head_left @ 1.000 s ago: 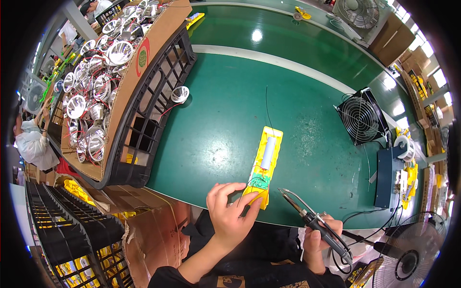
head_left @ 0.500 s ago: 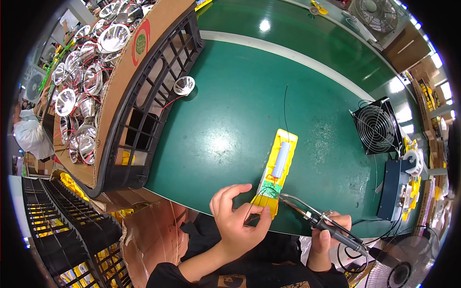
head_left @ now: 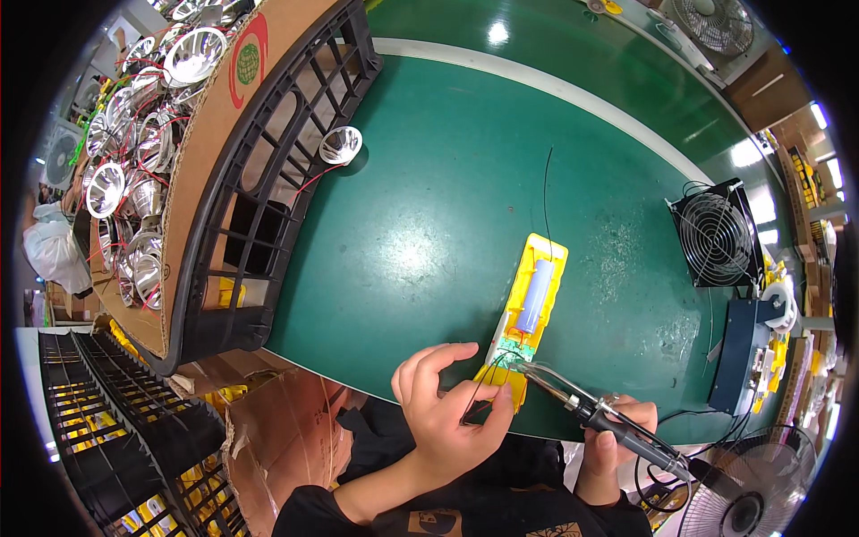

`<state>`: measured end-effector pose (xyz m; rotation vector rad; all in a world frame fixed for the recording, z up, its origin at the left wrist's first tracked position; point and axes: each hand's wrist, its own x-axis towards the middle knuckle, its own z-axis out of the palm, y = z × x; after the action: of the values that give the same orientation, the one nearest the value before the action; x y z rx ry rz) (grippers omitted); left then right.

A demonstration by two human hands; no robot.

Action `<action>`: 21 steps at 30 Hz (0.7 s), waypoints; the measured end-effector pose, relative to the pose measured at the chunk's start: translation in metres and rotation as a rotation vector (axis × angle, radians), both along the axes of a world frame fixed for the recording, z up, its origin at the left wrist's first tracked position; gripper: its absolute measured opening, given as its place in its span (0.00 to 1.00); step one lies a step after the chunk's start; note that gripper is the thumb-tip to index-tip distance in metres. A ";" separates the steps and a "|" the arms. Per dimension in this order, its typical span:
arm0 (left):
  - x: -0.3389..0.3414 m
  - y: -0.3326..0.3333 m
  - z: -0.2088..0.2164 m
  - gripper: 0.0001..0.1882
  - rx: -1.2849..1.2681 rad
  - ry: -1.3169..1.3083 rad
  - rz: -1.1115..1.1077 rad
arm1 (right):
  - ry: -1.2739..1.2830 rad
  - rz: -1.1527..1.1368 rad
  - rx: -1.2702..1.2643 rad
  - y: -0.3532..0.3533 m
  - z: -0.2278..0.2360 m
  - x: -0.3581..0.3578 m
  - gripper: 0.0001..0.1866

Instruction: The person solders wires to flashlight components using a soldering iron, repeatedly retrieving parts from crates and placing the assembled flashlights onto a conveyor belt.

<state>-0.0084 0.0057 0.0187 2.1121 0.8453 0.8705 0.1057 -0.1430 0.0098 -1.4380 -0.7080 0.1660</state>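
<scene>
A yellow plastic housing (head_left: 553,259) lies on the green table with its open side up. Inside it are a pale blue cylindrical battery (head_left: 535,295) and a small green circuit board (head_left: 514,352). My left hand (head_left: 447,403) is at the housing's near end, thumb and fingertip pinched on a thin dark wire (head_left: 484,379) that runs to the board. My right hand (head_left: 617,438) grips a soldering iron (head_left: 617,427) with a thin feed tube along it. Its tip reaches the board's right side; whether it touches is too small to tell.
At left stands a black plastic crate (head_left: 210,277) beside a cardboard box (head_left: 201,134) of silvery reflector cups. One reflector cup (head_left: 341,145) rests against the crate, trailing a red wire. A black fan (head_left: 716,230) and a blue device with a spool (head_left: 739,349) stand at right.
The iron's tip has moved slightly left, from beside the board to over its edge. My left hand keeps its pinch on the wire. The whole view has shifted a little.
</scene>
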 end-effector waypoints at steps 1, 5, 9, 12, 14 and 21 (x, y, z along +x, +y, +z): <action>0.000 0.000 0.000 0.05 -0.001 0.001 -0.001 | -0.002 0.003 -0.007 -0.001 0.000 0.000 0.17; 0.000 0.000 0.001 0.05 -0.007 0.000 -0.001 | -0.037 -0.026 -0.028 -0.003 -0.002 0.001 0.17; 0.000 0.000 0.001 0.05 -0.007 0.011 -0.001 | -0.014 -0.015 -0.031 -0.002 -0.001 0.000 0.17; 0.000 0.000 0.000 0.05 -0.009 0.006 -0.005 | 0.010 0.016 0.009 -0.001 -0.001 0.000 0.18; 0.000 0.000 0.001 0.04 -0.011 0.006 -0.004 | -0.001 -0.012 0.048 0.000 -0.001 0.000 0.18; 0.000 0.000 0.000 0.04 -0.028 0.012 0.004 | -0.010 -0.018 0.015 0.000 0.001 0.000 0.19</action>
<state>-0.0085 0.0057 0.0192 2.0938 0.8635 0.8436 0.1054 -0.1429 0.0106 -1.4314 -0.7031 0.1396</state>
